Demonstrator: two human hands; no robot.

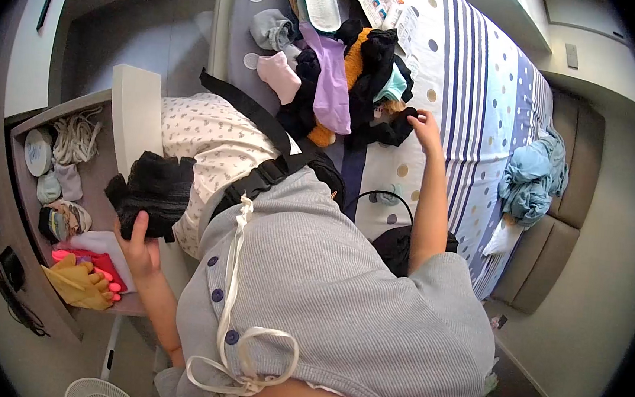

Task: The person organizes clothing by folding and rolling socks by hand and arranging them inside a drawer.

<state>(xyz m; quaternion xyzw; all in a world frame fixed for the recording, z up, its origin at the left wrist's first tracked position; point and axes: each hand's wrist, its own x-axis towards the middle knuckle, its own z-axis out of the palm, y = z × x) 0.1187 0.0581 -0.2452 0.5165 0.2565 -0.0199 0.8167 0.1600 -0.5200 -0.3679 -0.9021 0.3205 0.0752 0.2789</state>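
While our left hand [139, 250] grips a black bundle [155, 189] by the drawer's front edge [135, 113], our right hand [428, 131] pinches black cloth [391, 132] well in from the bed's drawer-side edge [225, 27]. We judge the bundle bunched for one-handed holding.

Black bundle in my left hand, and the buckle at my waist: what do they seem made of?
Black bundle: probably matt knit fabric, judging by its soft, ribbed folds; exact fibre unclear. Buckle: likely hard plastic, faintly shiny, with crisp moulded edges.

Bright soft light, fisheye curvature, black corners
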